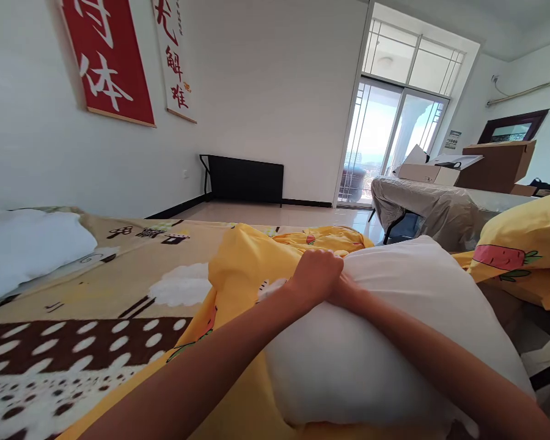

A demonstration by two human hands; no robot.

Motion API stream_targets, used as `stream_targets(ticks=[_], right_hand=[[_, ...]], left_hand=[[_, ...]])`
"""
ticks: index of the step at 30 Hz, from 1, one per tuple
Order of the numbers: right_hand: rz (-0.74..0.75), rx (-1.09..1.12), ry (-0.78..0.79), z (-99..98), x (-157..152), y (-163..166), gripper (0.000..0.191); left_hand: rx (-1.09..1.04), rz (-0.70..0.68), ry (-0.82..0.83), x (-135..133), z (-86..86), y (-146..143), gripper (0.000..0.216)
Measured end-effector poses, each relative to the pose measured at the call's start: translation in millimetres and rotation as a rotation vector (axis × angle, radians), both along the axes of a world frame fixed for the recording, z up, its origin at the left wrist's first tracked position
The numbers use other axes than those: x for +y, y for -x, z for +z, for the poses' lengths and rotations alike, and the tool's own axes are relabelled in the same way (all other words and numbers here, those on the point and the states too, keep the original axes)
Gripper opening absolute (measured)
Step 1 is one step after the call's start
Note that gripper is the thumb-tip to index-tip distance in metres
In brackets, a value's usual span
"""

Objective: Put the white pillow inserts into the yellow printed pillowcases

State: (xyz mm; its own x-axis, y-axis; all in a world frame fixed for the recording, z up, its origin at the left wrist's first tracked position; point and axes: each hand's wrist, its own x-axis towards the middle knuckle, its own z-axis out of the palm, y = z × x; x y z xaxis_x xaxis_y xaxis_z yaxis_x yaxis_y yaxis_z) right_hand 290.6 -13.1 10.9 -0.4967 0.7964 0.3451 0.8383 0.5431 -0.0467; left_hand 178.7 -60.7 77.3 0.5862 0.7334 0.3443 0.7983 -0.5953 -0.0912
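Observation:
A plump white pillow (407, 324) lies in front of me, partly on a yellow pillowcase (242, 263) with a fruit print. My left hand (317, 274) is closed in a fist where the cloth meets the pillow's left edge. Close against it, my right hand (343, 290) grips the pillow's edge, its fingers mostly hidden behind the left hand. Both forearms reach across the pillow and cloth. Yellow fabric is bunched beyond the hands and also spreads under the pillow.
A patterned beige and brown blanket (119, 275) covers the bed, with another white pillow (36, 247) at the left. To the right sits a yellow printed pillow (525, 244). Behind it, a plastic-covered table (440, 205) carries cardboard boxes (497, 165). A black folded panel (245, 178) leans against the wall.

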Motion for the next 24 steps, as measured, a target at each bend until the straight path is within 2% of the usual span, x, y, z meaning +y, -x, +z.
stream_targets(ticks=[3, 5, 9, 13, 15, 18, 21, 24], right_hand=[[-0.143, -0.028, -0.025, 1.7, 11.9, -10.0, 0.034], [-0.236, -0.032, -0.036, 5.2, 23.4, -17.2, 0.035], [-0.384, 0.002, -0.07, 23.9, 51.2, -29.7, 0.039], [-0.5, 0.036, -0.09, 40.7, 79.7, -42.4, 0.04], [-0.54, 0.025, -0.038, 36.0, 89.2, -44.2, 0.039], [-0.508, -0.033, 0.072, 14.0, 89.0, -34.1, 0.037], [-0.421, -0.089, 0.093, -10.6, 66.7, -15.0, 0.036], [-0.29, -0.136, 0.048, -35.2, 27.9, -2.1, 0.042]], left_hand=[[-0.03, 0.04, -0.016, 2.3, 3.5, 27.1, 0.026], [-0.042, 0.114, -0.033, 3.4, 5.7, 51.0, 0.029], [-0.102, 0.274, -0.008, 7.3, 13.1, 100.0, 0.028], [-0.259, 0.295, -0.017, 18.3, 11.0, 126.9, 0.025], [-0.286, 0.242, 0.01, 27.0, -2.0, 126.0, 0.025], [-0.264, 0.098, 0.089, 40.7, -34.6, 108.0, 0.021], [-0.181, -0.053, 0.123, 52.1, -68.9, 83.5, 0.017], [-0.078, -0.143, 0.115, 62.8, -95.5, 72.3, 0.017]])
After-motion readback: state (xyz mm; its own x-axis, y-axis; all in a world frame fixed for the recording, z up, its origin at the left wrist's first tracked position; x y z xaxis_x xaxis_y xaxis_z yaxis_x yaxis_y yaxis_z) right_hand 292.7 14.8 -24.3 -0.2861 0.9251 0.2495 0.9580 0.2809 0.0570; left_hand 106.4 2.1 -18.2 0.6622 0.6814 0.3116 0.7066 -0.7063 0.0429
